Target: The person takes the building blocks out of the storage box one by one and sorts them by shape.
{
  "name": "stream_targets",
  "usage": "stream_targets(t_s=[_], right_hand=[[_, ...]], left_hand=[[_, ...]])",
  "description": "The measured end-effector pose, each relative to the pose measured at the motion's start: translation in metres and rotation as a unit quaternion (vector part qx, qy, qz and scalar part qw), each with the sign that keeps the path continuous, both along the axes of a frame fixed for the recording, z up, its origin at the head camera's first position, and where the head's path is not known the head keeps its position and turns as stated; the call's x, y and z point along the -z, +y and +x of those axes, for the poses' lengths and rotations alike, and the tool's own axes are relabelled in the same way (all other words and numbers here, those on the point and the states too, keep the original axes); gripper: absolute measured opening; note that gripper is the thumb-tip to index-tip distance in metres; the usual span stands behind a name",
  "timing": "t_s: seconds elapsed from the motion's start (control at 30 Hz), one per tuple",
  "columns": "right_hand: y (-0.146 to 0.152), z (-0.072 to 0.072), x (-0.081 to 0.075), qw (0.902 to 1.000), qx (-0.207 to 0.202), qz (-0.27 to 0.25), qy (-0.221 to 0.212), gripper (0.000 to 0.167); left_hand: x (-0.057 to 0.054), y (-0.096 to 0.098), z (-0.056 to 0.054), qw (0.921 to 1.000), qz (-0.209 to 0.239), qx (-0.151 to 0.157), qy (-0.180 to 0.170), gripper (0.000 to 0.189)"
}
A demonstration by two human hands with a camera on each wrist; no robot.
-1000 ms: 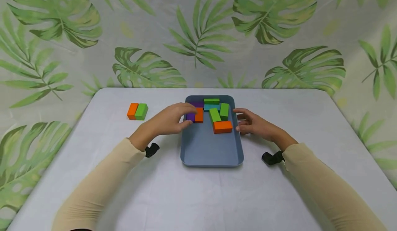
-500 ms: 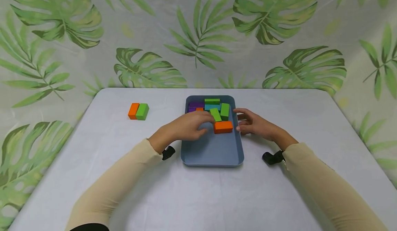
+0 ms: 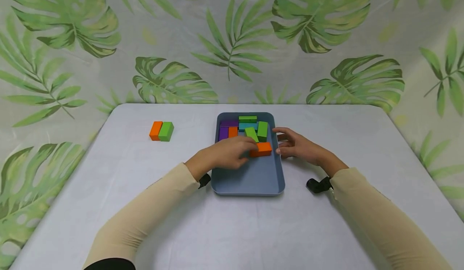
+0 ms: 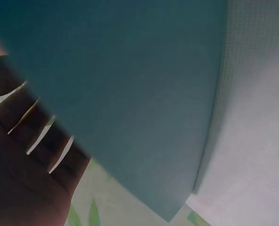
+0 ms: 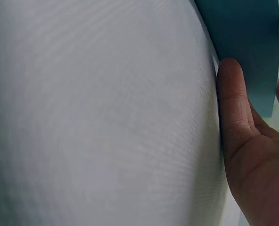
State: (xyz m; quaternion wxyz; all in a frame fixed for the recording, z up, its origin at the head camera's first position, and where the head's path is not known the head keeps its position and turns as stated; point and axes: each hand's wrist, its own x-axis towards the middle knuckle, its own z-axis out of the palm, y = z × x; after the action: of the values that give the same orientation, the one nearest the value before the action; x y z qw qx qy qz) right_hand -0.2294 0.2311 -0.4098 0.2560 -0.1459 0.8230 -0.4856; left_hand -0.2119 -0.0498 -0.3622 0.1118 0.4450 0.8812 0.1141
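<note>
A blue-grey tray (image 3: 250, 177) holds several coloured wooden blocks toward its far end. Over the tray's left half, my left hand (image 3: 228, 153) reaches in, its fingertips at the left end of an orange block (image 3: 264, 149); whether they touch it I cannot tell. The left wrist view shows the left hand's fingers (image 4: 36, 127) partly hidden behind the tray wall (image 4: 130, 94). On the outer right side of the tray rests my right hand (image 3: 297, 145), fingers loosely bent. In the right wrist view the thumb lies against the tray wall (image 5: 252, 56).
Purple blocks (image 3: 229, 123), another orange block (image 3: 233, 131), a teal block (image 3: 248, 127) and green blocks (image 3: 262, 131) lie together in the tray. An orange block (image 3: 156, 130) and a green block (image 3: 166, 131) sit side by side on the white table (image 3: 181, 221).
My left hand has moved right and slightly nearer, from above the purple and orange blocks at the tray's left to the front orange block. The right hand stays at the tray's side.
</note>
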Motion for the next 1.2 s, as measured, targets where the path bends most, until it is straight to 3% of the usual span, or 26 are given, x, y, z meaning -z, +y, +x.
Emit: stream_targets(t_s=[0.23, 0.4, 0.6, 0.73, 1.0, 1.2], right_hand=[[0.0009, -0.0014, 0.0018, 1.0, 0.003, -0.002, 0.0, 0.077], [0.0022, -0.0021, 0.0043, 1.0, 0.005, -0.003, -0.001, 0.077], [0.0017, -0.0018, 0.005, 1.0, 0.005, -0.007, -0.004, 0.077], [0.0012, -0.0015, 0.0037, 1.0, 0.003, -0.009, -0.001, 0.076], [-0.0005, -0.0019, 0.0007, 1.0, -0.001, -0.01, 0.002, 0.077], [-0.0001, -0.0015, 0.0021, 0.9999, 0.0, -0.01, 0.0, 0.078]], left_hand=[[0.0002, 0.0016, 0.0015, 0.9993, -0.034, -0.008, 0.015, 0.044], [-0.0008, 0.0033, 0.0031, 0.9979, -0.06, -0.023, 0.006, 0.038], [0.0002, 0.0037, 0.0023, 0.9986, -0.043, -0.023, 0.022, 0.028], [0.0016, 0.0037, 0.001, 0.9994, -0.028, -0.017, 0.007, 0.03], [0.0056, 0.0023, 0.001, 0.9995, -0.023, -0.022, 0.002, 0.053], [0.0087, 0.0032, 0.0027, 0.9987, -0.039, -0.025, -0.024, 0.067]])
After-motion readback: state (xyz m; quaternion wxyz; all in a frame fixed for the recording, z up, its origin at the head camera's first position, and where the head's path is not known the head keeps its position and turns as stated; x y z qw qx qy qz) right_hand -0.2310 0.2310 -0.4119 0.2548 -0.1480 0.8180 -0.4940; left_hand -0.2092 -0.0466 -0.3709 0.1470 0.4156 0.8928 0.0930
